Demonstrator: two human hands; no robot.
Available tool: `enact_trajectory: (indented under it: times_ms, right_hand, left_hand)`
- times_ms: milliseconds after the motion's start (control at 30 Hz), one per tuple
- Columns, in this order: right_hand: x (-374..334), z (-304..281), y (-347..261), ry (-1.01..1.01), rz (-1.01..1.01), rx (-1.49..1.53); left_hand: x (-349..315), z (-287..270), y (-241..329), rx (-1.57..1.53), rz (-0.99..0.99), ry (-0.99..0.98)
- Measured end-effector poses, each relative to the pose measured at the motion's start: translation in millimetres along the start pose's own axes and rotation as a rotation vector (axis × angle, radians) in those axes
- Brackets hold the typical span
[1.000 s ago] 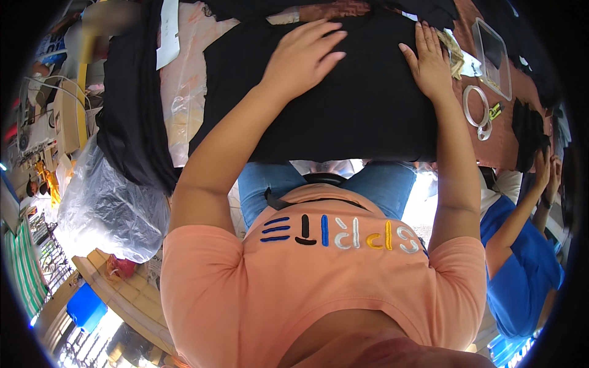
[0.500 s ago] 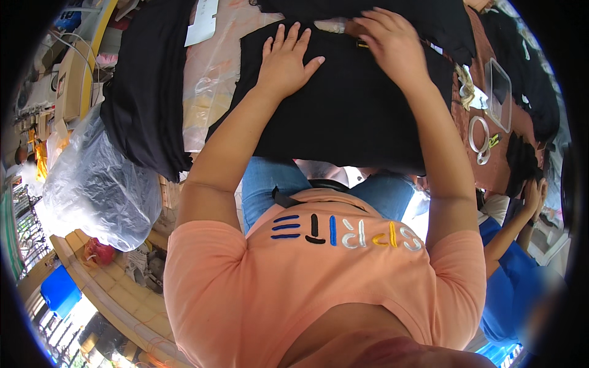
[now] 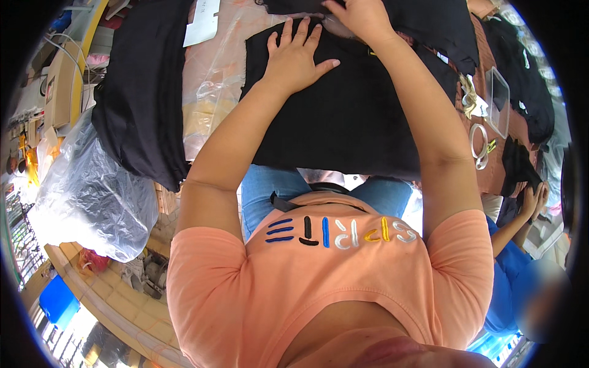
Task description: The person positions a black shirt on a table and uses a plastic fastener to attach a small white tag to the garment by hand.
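Head view, from where I'm standing: black cloth (image 3: 343, 116) lies flat on the desk (image 3: 492, 175), under the left hand (image 3: 296, 61). Looks light, soft and floppy; I'd take it by the side edges. Left grip's splayed, clutching nothing; right hand (image 3: 363, 19) is by the far edge, can't tell if it's pinching. Desk's brown-covered, clear plastic bag (image 3: 101, 190) left, blue-shirted co-worker (image 3: 504, 267) right.

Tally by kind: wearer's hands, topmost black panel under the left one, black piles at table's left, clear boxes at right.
Left hand and right hand: 2
Black panel: 1
Black pile: 1
Clear box: 1
Total: 5
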State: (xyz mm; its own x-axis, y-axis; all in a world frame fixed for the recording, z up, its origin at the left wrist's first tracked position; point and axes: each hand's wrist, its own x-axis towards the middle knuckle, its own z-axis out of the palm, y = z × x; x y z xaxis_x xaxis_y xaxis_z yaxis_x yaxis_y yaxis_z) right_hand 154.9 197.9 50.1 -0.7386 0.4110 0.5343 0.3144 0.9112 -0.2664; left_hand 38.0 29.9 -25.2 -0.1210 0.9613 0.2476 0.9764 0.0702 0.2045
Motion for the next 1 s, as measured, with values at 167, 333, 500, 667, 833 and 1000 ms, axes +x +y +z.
enact_trajectory:
  times_ms: [167,333,500,667,833,1000]
  right_hand:
    - [-25.6,-27.4,-13.8,-0.168,-0.158,-0.141]
    - [-62.5,-89.2,-15.9,-0.269,0.059,-0.039]
    - [-136.2,-128.6,10.6,-0.109,0.21,-0.113]
    - [-196.9,-142.5,15.3,-0.118,0.288,-0.14]
    - [-218.2,-116.9,18.8,-0.024,0.219,-0.274]
    - [-192.3,-96.6,24.4,-0.262,0.381,-0.322]
  left_hand:
    - [6.3,3.1,1.1,0.104,-0.044,-0.067]
    - [-0.5,14.7,-2.4,0.107,-0.119,0.192]
    - [2.2,13.5,-5.3,-0.081,-0.1,0.313]
    - [-1.6,0.2,-2.1,-0.101,-0.046,0.325]
    - [2.3,0.0,0.5,-0.135,-0.006,0.323]
    - [1.0,-0.5,-1.2,-0.169,-0.024,0.264]
